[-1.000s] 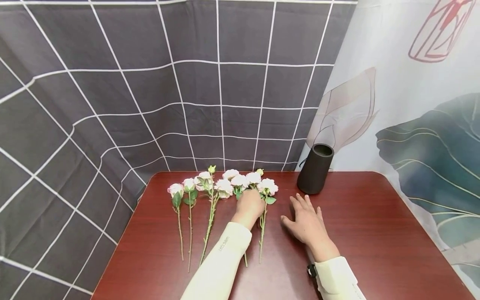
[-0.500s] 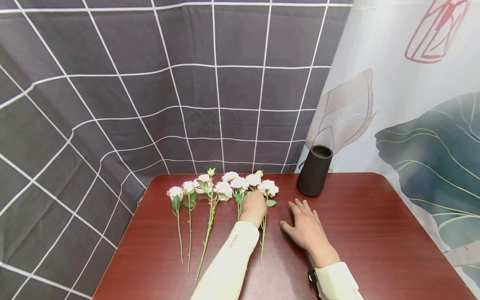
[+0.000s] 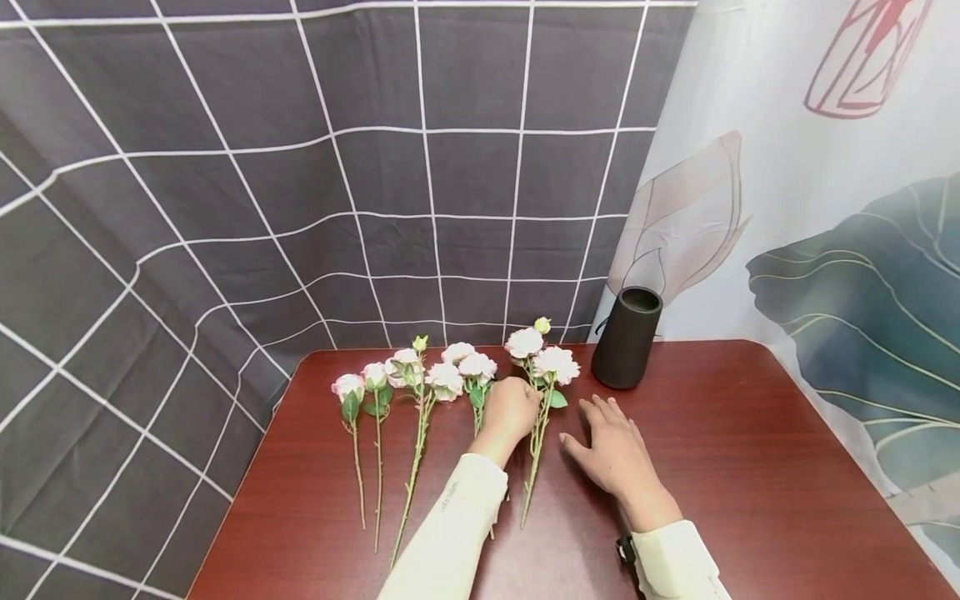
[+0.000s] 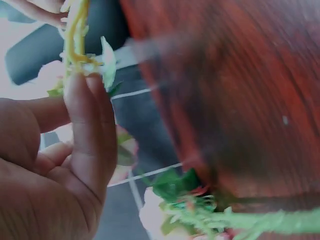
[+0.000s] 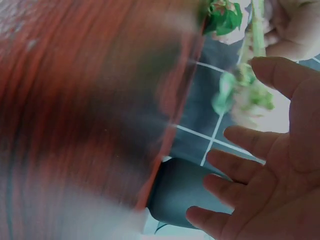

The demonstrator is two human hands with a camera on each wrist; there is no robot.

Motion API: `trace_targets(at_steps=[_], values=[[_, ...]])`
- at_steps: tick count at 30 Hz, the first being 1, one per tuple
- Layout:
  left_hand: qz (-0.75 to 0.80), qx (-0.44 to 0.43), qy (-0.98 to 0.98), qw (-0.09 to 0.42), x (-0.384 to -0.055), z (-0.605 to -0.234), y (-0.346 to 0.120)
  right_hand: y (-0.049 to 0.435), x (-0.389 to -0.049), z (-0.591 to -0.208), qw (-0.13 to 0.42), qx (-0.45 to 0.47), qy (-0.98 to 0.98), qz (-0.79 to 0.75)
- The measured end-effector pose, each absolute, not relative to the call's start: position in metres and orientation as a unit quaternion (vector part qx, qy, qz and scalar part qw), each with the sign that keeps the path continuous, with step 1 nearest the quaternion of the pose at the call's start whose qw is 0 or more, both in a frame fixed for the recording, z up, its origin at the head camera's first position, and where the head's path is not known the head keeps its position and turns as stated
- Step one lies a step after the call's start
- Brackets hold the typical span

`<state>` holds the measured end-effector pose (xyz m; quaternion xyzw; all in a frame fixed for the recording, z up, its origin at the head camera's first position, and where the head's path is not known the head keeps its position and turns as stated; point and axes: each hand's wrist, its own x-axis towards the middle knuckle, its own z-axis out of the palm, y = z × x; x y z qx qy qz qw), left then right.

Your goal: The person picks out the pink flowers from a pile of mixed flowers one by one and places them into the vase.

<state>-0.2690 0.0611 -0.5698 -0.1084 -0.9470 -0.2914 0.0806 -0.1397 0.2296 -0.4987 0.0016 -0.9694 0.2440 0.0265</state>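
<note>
As your left hand closes its fingertips around the rightmost rose spray, you have it by the upper stem, just below the leaves; the left wrist view shows thumb and fingers pinching there. Two pale pink blooms and a small yellow-green bud top that spray, its stem slanting down toward you over the dark red bench. Whether the stem's lower end touches the wood, I cannot tell.

Over to your right hand: fingers spread and lightly bent, palm down, nothing in the grasp, near the spray's right side. Just beyond its fingertips, the black vase stands upright near the far edge.

Left of your working hand, a second spray lies partly hidden behind your hand and forearm. Next along comes a third spray with a bud of its own, then two single roses side by side, all heads toward the dark gridded cloth. To its right hangs a pale cloth printed with big leaves.
</note>
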Motion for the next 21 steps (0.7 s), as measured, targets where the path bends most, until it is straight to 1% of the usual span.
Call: trace_targets(at_steps=[5,7,8,10,13,18,21], values=[[-0.400,-0.113,-0.904,0.097,-0.227,-0.498,0.048,0.233,-0.140,-0.491,0.044,0.001,-0.962,0.270],[-0.451,-0.099,-0.884,0.069,-0.210,-0.463,0.043,0.235,-0.140,-0.486,0.045,-0.004,-0.956,0.291],[-0.474,-0.093,-0.873,0.062,-0.206,-0.455,0.041,0.236,-0.141,-0.484,0.044,-0.010,-0.951,0.305],[-0.510,-0.080,-0.855,0.043,-0.201,-0.444,0.038,0.236,-0.143,-0.481,0.038,-0.019,-0.937,0.347],[-0.544,-0.076,-0.835,0.034,-0.197,-0.436,0.032,0.236,-0.146,-0.477,0.035,-0.024,-0.904,0.425],[-0.571,-0.085,-0.815,0.047,-0.189,-0.434,0.024,0.228,-0.150,-0.473,0.042,-0.001,-0.847,0.530],[-0.577,-0.082,-0.809,0.068,-0.183,-0.435,0.022,0.221,-0.151,-0.471,0.045,0.012,-0.826,0.561]])
